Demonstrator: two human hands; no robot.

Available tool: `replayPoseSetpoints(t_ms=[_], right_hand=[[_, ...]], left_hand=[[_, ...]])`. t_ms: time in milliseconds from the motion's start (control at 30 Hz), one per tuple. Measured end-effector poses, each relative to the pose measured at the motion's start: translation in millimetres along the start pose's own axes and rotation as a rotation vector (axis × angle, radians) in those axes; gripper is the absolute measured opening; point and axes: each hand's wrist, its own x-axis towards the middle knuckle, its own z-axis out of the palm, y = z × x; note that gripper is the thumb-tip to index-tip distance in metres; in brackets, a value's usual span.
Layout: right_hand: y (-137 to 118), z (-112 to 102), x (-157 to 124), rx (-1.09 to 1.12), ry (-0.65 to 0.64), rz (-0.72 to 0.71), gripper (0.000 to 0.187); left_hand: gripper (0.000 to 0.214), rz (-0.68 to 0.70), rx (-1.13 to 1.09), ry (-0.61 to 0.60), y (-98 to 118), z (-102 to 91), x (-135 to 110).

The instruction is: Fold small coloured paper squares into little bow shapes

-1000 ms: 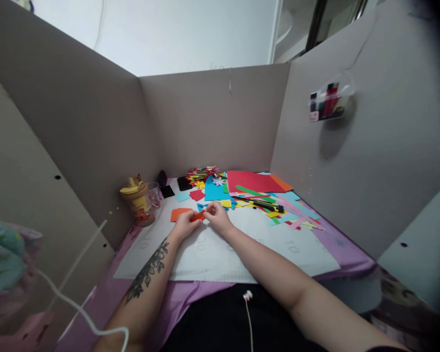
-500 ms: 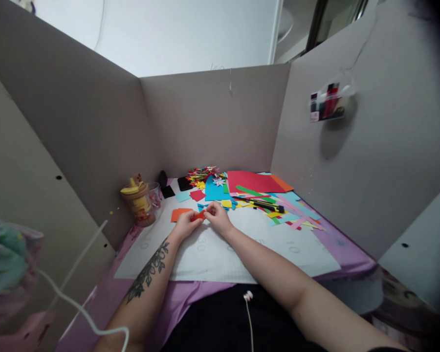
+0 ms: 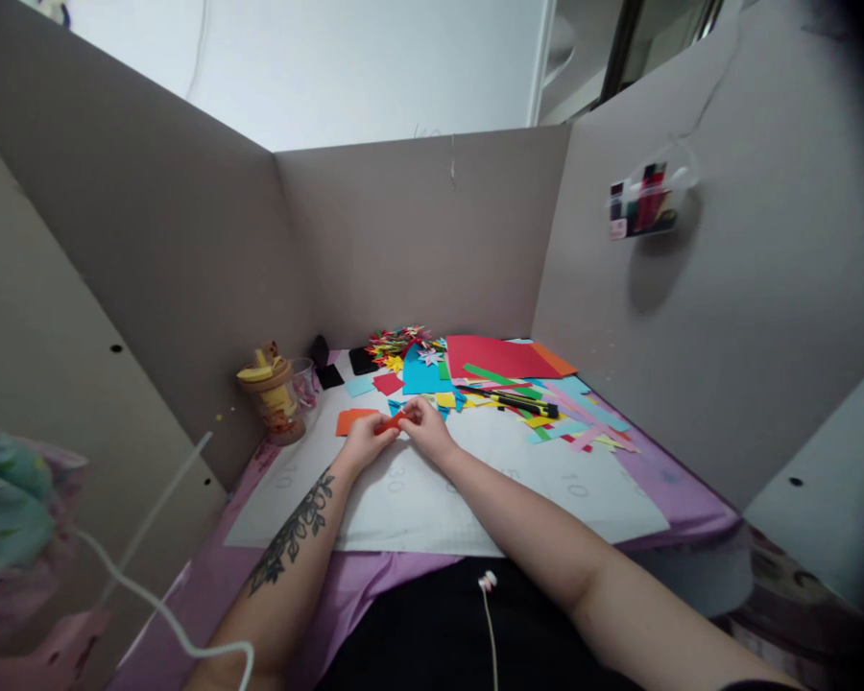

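Note:
Both my hands meet over the white mat in the middle of the table. My left hand and my right hand each pinch an end of a small red-orange folded paper piece. An orange paper square lies flat just left of my left hand. Beyond my fingers lie small cut squares and a blue sheet.
A pile of folded paper stars sits at the back. A red sheet, coloured strips and pens lie to the right. A brown lidded cup stands at the left. Grey cardboard walls enclose the table.
Both hands with the red-orange piece have shifted very slightly; the fingers keep working it. Nothing else on the table has moved.

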Motion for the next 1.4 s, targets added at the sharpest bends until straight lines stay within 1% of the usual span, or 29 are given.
replayPoseSetpoints(t_ms=[133, 233, 333, 467, 567, 667, 767, 833, 900, 967, 1133, 1300, 1400], right_hand=[[-1.0, -2.0, 2.8, 0.028, 0.050, 0.022, 0.016], [0.5, -4.3, 5.4, 0.075, 0.097, 0.059, 0.019], [5.4, -6.1, 7.5, 0.061, 0.126, 0.068, 0.019], [10.0, -6.6, 8.3, 0.037, 0.145, 0.054, 0.018], [8.2, -6.2, 7.6, 0.010, 0.152, 0.051, 0.017], [3.4, -5.0, 6.7, 0.041, 0.149, 0.053, 0.022], [-1.8, -2.0, 5.3, 0.145, 0.114, 0.080, 0.042], [-4.4, 0.7, 4.3, 0.197, 0.041, 0.108, 0.053], [-5.8, 3.4, 3.3, 0.221, -0.019, 0.127, 0.056], [-6.0, 5.6, 2.9, 0.244, -0.027, 0.132, 0.052], [-1.7, 5.5, 6.3, 0.302, 0.020, 0.168, 0.045], [9.4, -8.3, 17.4, 0.342, 0.176, 0.201, 0.043], [15.2, -18.4, 22.0, 0.286, 0.263, 0.174, 0.038]], left_hand=[[0.021, -0.007, -0.005, 0.010, 0.6, -0.4, -0.4], [0.021, -0.032, -0.057, 0.004, -1.1, -0.5, 0.0], [0.021, -0.041, -0.103, -0.010, -4.6, 0.3, 0.7], [0.021, -0.037, -0.068, 0.003, -8.3, 2.1, 1.0], [0.021, -0.009, -0.043, 0.015, -8.0, 2.5, 0.6], [0.021, -0.008, -0.038, 0.024, -5.9, 1.5, 0.6], [0.022, -0.022, -0.057, 0.061, -4.6, 0.5, 1.6], [0.022, -0.021, -0.086, 0.092, -4.6, 0.7, 2.5], [0.022, -0.014, -0.113, 0.111, -4.7, 1.6, 3.1], [0.022, -0.012, -0.131, 0.110, -4.1, 2.8, 3.2], [0.020, -0.018, -0.128, 0.101, -0.3, 4.3, 2.7], [0.019, -0.010, -0.082, 0.100, -2.9, 2.6, 2.4], [0.018, -0.004, -0.043, 0.111, -8.0, 0.4, 2.2]])
